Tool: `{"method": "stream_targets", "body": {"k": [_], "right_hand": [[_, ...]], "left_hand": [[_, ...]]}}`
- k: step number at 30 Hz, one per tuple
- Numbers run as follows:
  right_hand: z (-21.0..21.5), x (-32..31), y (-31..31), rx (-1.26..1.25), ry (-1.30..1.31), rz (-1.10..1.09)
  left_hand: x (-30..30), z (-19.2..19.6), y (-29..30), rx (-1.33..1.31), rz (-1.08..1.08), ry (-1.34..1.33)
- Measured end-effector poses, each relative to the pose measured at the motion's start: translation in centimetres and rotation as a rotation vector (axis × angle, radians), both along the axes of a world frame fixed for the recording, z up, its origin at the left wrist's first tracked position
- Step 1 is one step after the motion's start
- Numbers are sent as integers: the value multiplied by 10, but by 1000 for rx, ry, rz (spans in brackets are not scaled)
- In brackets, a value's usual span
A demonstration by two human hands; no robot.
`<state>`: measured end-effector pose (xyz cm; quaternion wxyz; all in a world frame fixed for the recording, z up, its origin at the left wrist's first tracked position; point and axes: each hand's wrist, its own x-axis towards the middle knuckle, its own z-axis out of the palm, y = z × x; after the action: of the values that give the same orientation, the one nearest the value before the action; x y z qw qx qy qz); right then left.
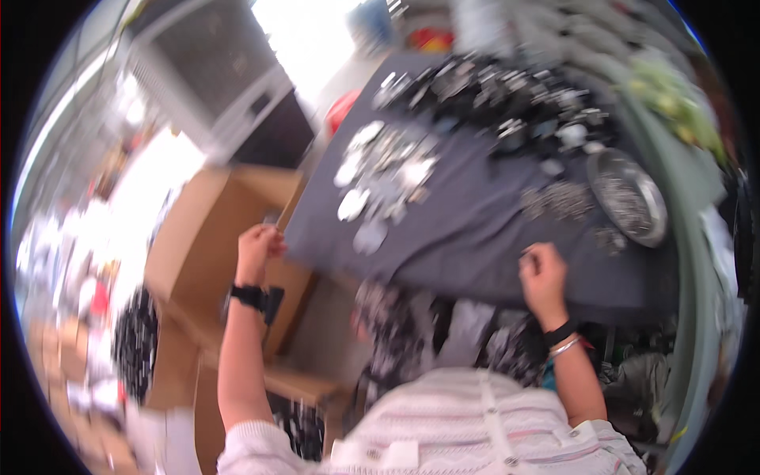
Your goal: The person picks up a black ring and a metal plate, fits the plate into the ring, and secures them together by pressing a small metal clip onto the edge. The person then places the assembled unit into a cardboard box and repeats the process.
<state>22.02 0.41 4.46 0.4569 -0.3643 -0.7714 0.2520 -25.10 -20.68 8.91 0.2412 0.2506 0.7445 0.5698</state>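
My left hand (pixel 260 250) is over the open cardboard box (pixel 194 237), beside the table's left corner. Its fingers are curled together, and blur hides what they may hold. At the near edge of the table covered in dark cloth (pixel 467 214), my right hand (pixel 545 277) is closed with the fingers bent in; anything inside is too small to make out. Beyond that hand lies a heap of small metal pieces (pixel 558 201). A round metal bowl (pixel 631 198) holding more such pieces tilts to its right. Flat, shiny, roundish pieces (pixel 388 162) are spread over the table's left part.
A pile of black and silver parts (pixel 507 91) covers the far side of the table. Pale green sheeting (pixel 682 198) runs along the right edge. A large grey-and-black cabinet (pixel 210 71) stands at the far left, and a red round object (pixel 341 111) shows behind the table.
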Motion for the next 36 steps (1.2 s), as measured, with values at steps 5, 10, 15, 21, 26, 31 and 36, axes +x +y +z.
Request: {"method": "stream_targets", "body": {"k": [5,10,15,21,26,31,36], "right_hand": [[-16,3,5,-27,13,16],[-27,9,21,-55,11,139],[-26,10,25,-63,-64,91],[-11,10,10,-90,-132,-21],[7,4,7,-28,-115,-69],[16,10,10,20,-195,-106],[21,16,21,-29,-369,-114]], "left_hand": [[18,-81,-273,-418,404,-232],[120,-162,-396,-718,532,-659],[160,-245,-386,-745,513,-695],[117,-388,-374,-787,364,-287],[55,-458,-338,-1061,-61,205],[50,-433,-290,-903,374,-302],[81,-363,-314,-609,734,-690]]}}
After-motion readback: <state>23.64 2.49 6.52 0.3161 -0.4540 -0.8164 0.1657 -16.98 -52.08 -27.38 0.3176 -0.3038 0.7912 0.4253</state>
